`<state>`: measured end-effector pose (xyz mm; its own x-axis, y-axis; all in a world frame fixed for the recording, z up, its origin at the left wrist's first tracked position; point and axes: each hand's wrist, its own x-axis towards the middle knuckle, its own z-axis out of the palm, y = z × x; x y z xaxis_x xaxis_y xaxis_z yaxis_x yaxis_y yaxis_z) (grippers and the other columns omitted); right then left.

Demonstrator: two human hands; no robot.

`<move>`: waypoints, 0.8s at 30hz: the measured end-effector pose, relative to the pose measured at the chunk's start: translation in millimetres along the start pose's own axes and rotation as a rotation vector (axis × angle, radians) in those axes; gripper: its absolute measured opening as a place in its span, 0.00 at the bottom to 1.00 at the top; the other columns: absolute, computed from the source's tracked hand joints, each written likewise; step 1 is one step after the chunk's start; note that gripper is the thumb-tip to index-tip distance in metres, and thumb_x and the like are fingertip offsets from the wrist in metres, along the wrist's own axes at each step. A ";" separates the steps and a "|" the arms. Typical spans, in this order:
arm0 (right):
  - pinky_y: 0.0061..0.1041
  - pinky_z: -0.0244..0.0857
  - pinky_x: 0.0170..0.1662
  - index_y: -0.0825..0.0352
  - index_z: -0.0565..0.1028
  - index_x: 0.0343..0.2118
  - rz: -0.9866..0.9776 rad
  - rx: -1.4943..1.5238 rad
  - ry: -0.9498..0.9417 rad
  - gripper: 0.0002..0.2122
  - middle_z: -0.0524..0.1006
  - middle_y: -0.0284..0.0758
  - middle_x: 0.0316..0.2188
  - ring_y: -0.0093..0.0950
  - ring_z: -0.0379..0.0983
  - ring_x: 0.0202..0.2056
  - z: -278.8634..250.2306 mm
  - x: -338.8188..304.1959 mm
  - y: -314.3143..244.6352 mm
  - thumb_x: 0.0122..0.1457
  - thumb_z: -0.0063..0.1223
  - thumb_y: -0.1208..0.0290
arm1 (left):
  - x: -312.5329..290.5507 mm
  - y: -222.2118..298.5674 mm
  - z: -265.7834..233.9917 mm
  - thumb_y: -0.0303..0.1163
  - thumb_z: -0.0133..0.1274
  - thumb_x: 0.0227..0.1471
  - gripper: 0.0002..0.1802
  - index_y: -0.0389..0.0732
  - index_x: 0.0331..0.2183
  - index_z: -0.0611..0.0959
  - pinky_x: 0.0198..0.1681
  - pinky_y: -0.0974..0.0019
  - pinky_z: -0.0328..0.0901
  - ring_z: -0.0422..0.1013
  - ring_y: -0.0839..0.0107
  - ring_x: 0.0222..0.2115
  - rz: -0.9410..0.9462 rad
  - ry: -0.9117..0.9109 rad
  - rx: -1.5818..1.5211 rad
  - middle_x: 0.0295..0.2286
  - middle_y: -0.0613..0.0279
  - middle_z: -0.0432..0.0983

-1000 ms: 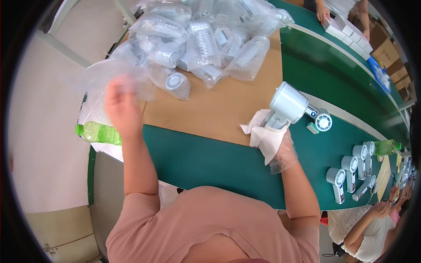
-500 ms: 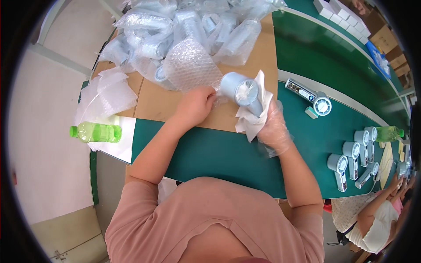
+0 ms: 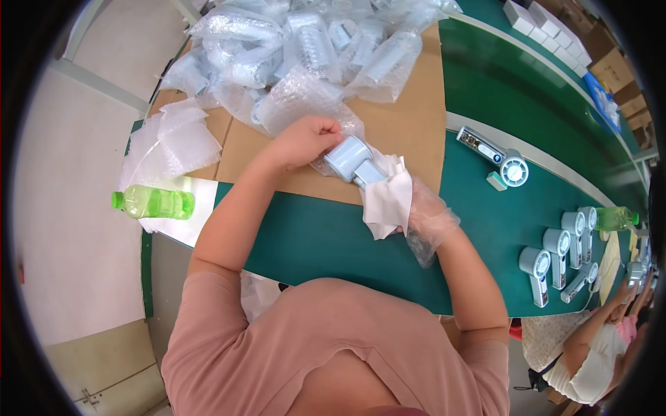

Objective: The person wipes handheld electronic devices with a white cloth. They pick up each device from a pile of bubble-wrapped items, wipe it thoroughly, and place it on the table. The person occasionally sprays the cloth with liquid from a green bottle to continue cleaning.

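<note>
My right hand [image 3: 424, 213], in a thin clear plastic glove, is closed round the handle of a light blue handheld fan [image 3: 350, 159], with a white cloth [image 3: 388, 201] wrapped between hand and handle. The fan's round head points up and to the left. My left hand [image 3: 311, 139], bare, pinches the edge of a bubble wrap bag [image 3: 309, 97] just beyond the fan head. The fan head reaches the near edge of that bag; whether any of it is inside I cannot tell.
A heap of bubble-wrapped fans [image 3: 305, 41] covers the back of the cardboard [image 3: 409, 132]. Flat bubble bags [image 3: 184, 135] and a green bottle [image 3: 154, 202] lie at left. On the green table at right are a fan [image 3: 492, 156], a small eraser-like block [image 3: 496, 182] and several standing fans [image 3: 535, 267].
My right hand has turned the fan and brought it lower and leftward, its head now beside my left hand. My left hand has risen slightly with the bag's edge.
</note>
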<state>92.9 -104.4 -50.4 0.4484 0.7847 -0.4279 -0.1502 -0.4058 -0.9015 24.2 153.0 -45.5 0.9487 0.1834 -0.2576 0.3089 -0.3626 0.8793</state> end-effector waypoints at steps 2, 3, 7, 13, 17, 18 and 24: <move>0.19 0.62 0.18 0.63 0.72 0.41 0.025 -0.017 -0.022 0.13 0.73 0.28 0.28 0.17 0.69 0.21 -1.1 4.8 3.9 0.59 0.52 0.61 | -10.9 22.5 7.5 0.27 0.52 0.51 0.05 0.37 0.25 0.78 0.22 0.66 0.61 0.67 0.72 0.20 0.272 0.166 0.368 0.17 0.64 0.69; 0.19 0.62 0.18 0.63 0.72 0.41 0.037 -0.024 -0.033 0.12 0.73 0.28 0.28 0.18 0.69 0.20 -1.5 8.5 8.3 0.59 0.52 0.62 | -18.4 38.2 13.8 0.27 0.52 0.49 0.04 0.37 0.26 0.77 0.23 0.63 0.62 0.68 0.67 0.20 0.350 0.152 0.552 0.19 0.60 0.71; 0.20 0.65 0.26 0.68 0.71 0.44 -0.046 0.273 0.038 0.17 0.75 0.31 0.28 0.19 0.71 0.27 11.0 21.0 34.2 0.59 0.52 0.60 | -37.4 66.2 74.4 0.23 0.50 0.42 0.06 0.37 0.28 0.76 0.28 0.55 0.66 0.72 0.51 0.25 0.558 0.158 1.014 0.26 0.51 0.74; 0.19 0.66 0.26 0.65 0.69 0.47 -0.378 0.046 0.177 0.14 0.74 0.31 0.31 0.18 0.72 0.28 -0.3 3.4 30.6 0.60 0.50 0.67 | -51.7 67.7 76.8 0.22 0.54 0.42 0.08 0.37 0.30 0.74 0.25 0.64 0.63 0.68 0.62 0.22 0.750 0.574 0.598 0.25 0.58 0.70; 0.18 0.66 0.24 0.65 0.69 0.46 -0.154 0.683 0.050 0.12 0.73 0.31 0.31 0.18 0.71 0.27 7.2 -15.5 0.4 0.61 0.49 0.69 | -37.9 55.0 65.4 0.24 0.59 0.40 0.17 0.37 0.37 0.76 0.27 0.64 0.63 0.66 0.65 0.24 0.518 0.696 0.351 0.27 0.60 0.70; 0.18 0.65 0.25 0.65 0.69 0.45 -0.175 0.631 0.019 0.12 0.74 0.32 0.31 0.19 0.72 0.28 9.7 -18.0 2.4 0.61 0.50 0.70 | -32.1 48.3 58.7 0.23 0.54 0.45 0.14 0.35 0.38 0.77 0.32 0.62 0.65 0.69 0.61 0.25 0.457 0.543 0.298 0.26 0.56 0.73; 0.20 0.65 0.20 0.65 0.69 0.45 -0.211 0.772 0.146 0.12 0.74 0.33 0.29 0.22 0.73 0.24 19.1 -11.6 14.4 0.62 0.48 0.66 | -14.4 40.0 71.9 0.23 0.47 0.51 0.11 0.36 0.38 0.79 0.39 0.59 0.67 0.74 0.52 0.36 0.478 0.437 0.091 0.33 0.47 0.77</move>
<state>68.6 -110.4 -59.6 0.6374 0.7183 -0.2789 -0.5908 0.2232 -0.7754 27.7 70.2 -35.5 0.8739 0.3301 0.3569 -0.1179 -0.5683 0.8144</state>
